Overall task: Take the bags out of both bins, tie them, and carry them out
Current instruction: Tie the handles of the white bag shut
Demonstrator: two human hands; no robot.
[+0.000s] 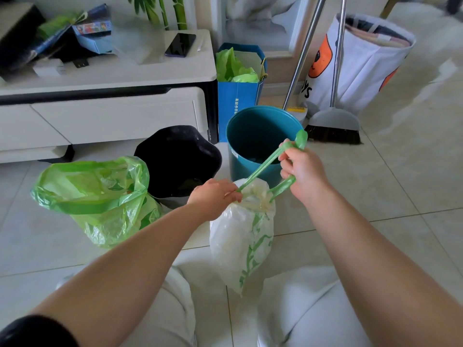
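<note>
The left hand (215, 196) pinches the white bag's (241, 236) neck while the right hand (300, 171), at two o'clock, grips its green drawstring (260, 167), apparently looped around the fingers.

Both of your bare forearms reach forward and down from the bottom corners of the view, the left one ending in a dark sleeve near the elbow. Your left hand (215, 196) is turned palm down with its fingers (234, 195) pinched closed. Your right hand (302, 171) sits higher and farther out, curled into a fist with its knuckles facing left.
</note>
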